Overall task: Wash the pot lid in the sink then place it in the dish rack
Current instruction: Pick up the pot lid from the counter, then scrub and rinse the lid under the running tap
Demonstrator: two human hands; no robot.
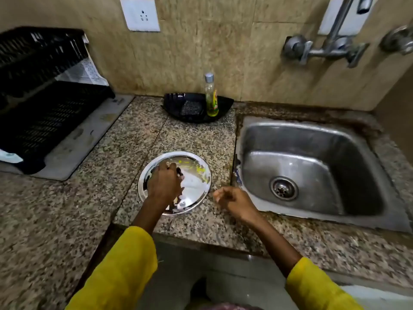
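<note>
The left hand (164, 181) lies over the middle of the pot lid (194, 186), fingers curled down around what looks like its dark knob, though the grip itself is hidden under the knuckles. The right hand (232, 201) hovers just right of the lid, loosely curled, holding nothing. The lid lies flat on the granite counter (196, 139), just left of the sink (312, 173), with yellow smears along its far edge. The sink is dry and bare, no water showing from the tap (330, 45) on the wall behind it. Soap bottle (211, 97) and scrubber (190, 107) stand in a black tray behind the lid; the dish rack (42, 104) lies well to its left. By my reading 0 of the 2 steps are done: washing and racking both remain.
</note>
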